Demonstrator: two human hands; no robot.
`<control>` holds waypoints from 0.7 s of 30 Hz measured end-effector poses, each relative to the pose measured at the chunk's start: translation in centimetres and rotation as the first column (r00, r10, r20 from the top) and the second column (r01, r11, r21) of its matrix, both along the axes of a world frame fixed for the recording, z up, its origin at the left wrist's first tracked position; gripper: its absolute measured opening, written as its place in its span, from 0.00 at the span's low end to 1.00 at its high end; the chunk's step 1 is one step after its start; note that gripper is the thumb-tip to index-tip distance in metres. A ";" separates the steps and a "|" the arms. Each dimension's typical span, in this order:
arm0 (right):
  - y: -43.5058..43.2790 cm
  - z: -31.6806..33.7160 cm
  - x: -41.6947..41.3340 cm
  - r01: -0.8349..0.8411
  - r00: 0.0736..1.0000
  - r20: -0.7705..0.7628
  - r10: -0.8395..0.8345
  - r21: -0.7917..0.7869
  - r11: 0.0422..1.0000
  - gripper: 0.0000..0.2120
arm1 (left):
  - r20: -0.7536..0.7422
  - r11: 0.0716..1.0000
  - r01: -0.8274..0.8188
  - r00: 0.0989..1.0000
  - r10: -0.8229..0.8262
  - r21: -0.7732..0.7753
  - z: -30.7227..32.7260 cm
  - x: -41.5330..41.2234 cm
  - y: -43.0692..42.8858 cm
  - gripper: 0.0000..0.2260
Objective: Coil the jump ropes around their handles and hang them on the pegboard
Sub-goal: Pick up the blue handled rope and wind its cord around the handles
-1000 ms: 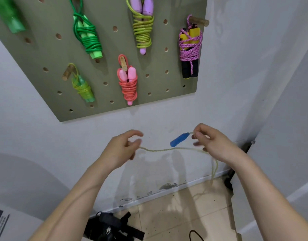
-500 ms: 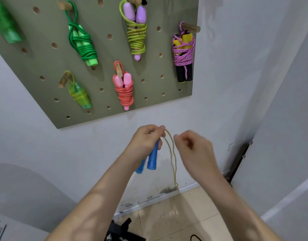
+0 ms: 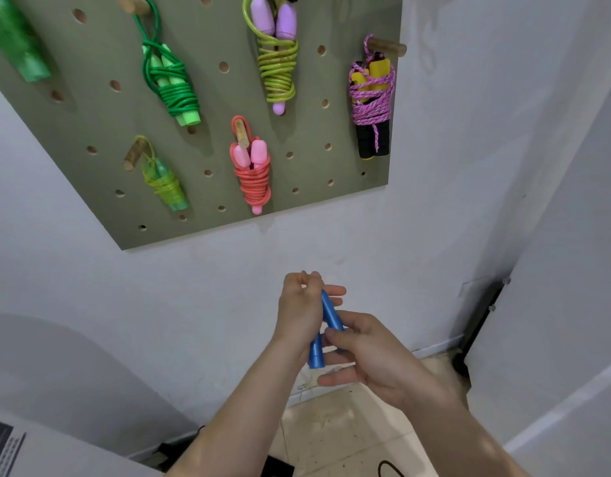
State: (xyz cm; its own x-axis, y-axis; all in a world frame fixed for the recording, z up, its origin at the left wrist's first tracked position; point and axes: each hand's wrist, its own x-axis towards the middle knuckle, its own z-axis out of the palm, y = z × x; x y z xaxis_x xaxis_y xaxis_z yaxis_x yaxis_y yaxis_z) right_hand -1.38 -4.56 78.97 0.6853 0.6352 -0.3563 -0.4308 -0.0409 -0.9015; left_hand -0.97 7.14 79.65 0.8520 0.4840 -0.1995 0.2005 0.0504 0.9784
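White wall (image 3: 331, 242) backs your hands, with the green pegboard (image 3: 90, 115) high above your grip and five coiled ropes (image 3: 254, 180) hanging on it from wooden pegs. Your left hand (image 3: 299, 311) is curled round the upper part of the two blue handles (image 3: 330, 313), which lie nearly side by side but splay apart toward their lower ends. Your right hand (image 3: 376, 356) pinches the lower part of the nearer handle between thumb and forefinger, the other fingers spread loose beneath. The cord itself is hidden behind your hands, so I cannot tell where it runs. This looks like the squaring-up step before any winding. Press the two handles flush and parallel with your right hand, ends level, then let the left clamp both firmly in one fist so they cannot scissor. Once they sit tight, free the right hand to find the cord just above the left fist and start the first turn snug against that grip, working downward in neat, touching loops. Leave a small loop standing above your fist for the peg. No free peg shows above you, so look for one before lifting.
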 end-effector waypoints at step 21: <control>-1.9 -1.5 2.0 -0.164 0.907 -0.327 0.266 0.306 0.938 0.09 | 0.043 0.933 -0.017 0.999 0.002 0.360 0.6 -0.3 3.4 0.08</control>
State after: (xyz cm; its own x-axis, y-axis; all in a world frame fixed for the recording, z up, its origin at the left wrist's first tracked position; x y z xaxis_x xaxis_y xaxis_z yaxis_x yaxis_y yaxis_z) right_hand 0.62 -6.45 77.48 0.3785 0.8573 -0.3488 -0.7340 0.0484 -0.6775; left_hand -1.29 10.57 80.29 0.8509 0.5248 0.0252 0.1606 -0.3055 0.9385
